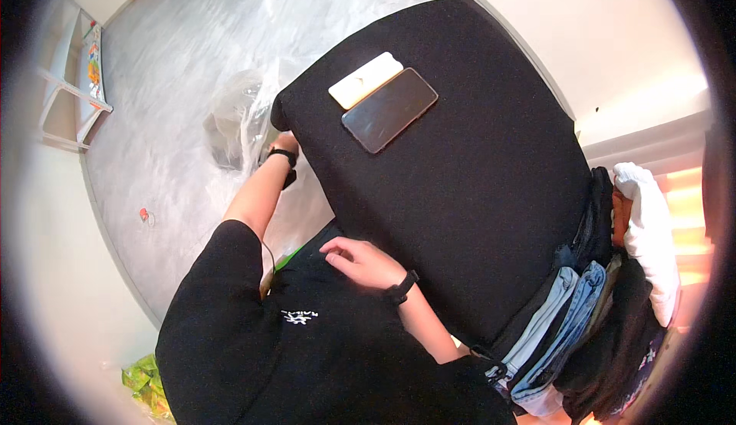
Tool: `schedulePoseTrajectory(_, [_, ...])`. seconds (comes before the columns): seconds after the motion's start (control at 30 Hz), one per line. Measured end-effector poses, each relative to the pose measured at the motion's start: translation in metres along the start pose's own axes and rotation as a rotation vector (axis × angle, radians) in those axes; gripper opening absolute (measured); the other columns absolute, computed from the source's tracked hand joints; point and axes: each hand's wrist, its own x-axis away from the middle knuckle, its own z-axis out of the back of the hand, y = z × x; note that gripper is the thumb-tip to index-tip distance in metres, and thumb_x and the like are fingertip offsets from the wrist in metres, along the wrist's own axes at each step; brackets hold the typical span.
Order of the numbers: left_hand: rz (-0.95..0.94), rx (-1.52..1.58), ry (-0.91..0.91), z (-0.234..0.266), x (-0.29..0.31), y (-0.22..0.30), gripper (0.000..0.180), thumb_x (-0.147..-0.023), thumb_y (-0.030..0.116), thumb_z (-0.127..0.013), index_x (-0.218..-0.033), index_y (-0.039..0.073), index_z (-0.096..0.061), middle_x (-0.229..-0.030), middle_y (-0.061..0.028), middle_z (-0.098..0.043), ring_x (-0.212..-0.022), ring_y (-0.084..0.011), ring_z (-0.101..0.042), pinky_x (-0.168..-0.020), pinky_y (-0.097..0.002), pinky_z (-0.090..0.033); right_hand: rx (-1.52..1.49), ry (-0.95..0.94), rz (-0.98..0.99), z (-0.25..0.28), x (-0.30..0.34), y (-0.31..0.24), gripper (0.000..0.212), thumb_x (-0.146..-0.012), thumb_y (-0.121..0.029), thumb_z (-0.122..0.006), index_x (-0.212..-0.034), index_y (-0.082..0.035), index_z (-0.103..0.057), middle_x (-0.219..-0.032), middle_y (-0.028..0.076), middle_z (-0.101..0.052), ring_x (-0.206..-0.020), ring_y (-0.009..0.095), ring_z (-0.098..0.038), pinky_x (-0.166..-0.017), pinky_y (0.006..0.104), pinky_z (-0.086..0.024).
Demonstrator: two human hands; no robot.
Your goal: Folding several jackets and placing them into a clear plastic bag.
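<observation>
My left hand (284,144), a black band on its wrist, reaches down past the left edge of a black cloth-covered surface (468,187). Its fingers are hidden there, so I cannot tell what they grip. Right beside it is a clear plastic bag (244,122), crumpled and see-through, above the floor. My right hand (364,264), also banded in black, hovers in front of my black shirt near the surface's front edge. Its fingers are loosely bent and apart, with nothing in them. A dark-screened phone (389,110) lies on the black cloth, alongside a white, rounded flat object (366,80).
Folded jeans (563,333) and other clothes, including a white garment (648,233), are stacked at the right. A white shelf rack (73,80) stands at the far left on the grey floor (169,64). A small red item (144,215) lies on the floor.
</observation>
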Motion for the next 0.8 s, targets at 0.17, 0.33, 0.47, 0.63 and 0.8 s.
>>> schedulePoseTrajectory(0.17, [-0.103,0.333,-0.032,0.013,-0.031,0.084,0.030,-0.087,0.022,-0.056,-0.113,0.009,-0.063,-0.107,-0.0118,-0.065,-0.105,-0.0333,-0.061,-0.079,-0.0505,-0.052,-0.001,0.083,-0.095,0.009,-0.006,0.020,0.026,-0.091,-0.020,-0.056,-0.110,-0.001,-0.059,-0.091,0.013,-0.068,-0.083,0.021,-0.065,-0.075,0.0317,-0.050])
schedulePoseTrajectory(0.33, [-0.091,0.628,-0.056,0.098,-0.032,0.087,0.030,-0.088,0.024,-0.055,-0.113,0.009,-0.063,-0.110,-0.0133,-0.063,-0.107,-0.0338,-0.060,-0.081,-0.0482,-0.051,-0.032,0.089,-0.116,0.015,-0.011,0.018,0.026,-0.091,-0.018,-0.057,-0.110,-0.001,-0.059,-0.091,0.011,-0.067,-0.082,0.017,-0.063,-0.076,0.0301,-0.049])
schedulePoseTrajectory(0.47, [-0.108,0.865,-0.065,0.170,-0.006,0.078,0.030,-0.089,0.027,-0.054,-0.113,0.010,-0.064,-0.111,-0.0144,-0.062,-0.108,-0.0342,-0.059,-0.083,-0.0464,-0.051,-0.058,0.083,-0.094,0.015,-0.012,0.021,0.026,-0.091,-0.018,-0.057,-0.111,-0.001,-0.059,-0.091,0.012,-0.067,-0.082,0.017,-0.063,-0.076,0.0298,-0.049])
schedulePoseTrajectory(0.63, [0.131,0.188,0.117,0.250,0.050,0.073,0.033,-0.089,0.035,-0.052,-0.112,0.016,-0.066,-0.134,-0.0114,-0.050,-0.122,-0.0328,-0.044,-0.102,-0.0461,-0.032,-0.071,0.073,-0.077,0.013,-0.013,0.026,0.027,-0.091,-0.019,-0.057,-0.111,-0.001,-0.059,-0.092,0.012,-0.067,-0.082,0.017,-0.063,-0.075,0.0301,-0.049])
schedulePoseTrajectory(0.8, [0.279,-0.224,0.395,0.267,0.079,0.031,0.045,-0.081,0.027,-0.060,-0.126,0.027,-0.056,-0.130,-0.0100,-0.050,-0.118,-0.0312,-0.046,-0.098,-0.0470,-0.034,-0.065,0.065,-0.071,0.014,-0.013,0.028,0.027,-0.091,-0.019,-0.057,-0.110,-0.001,-0.060,-0.093,0.012,-0.067,-0.082,0.017,-0.063,-0.076,0.0303,-0.049])
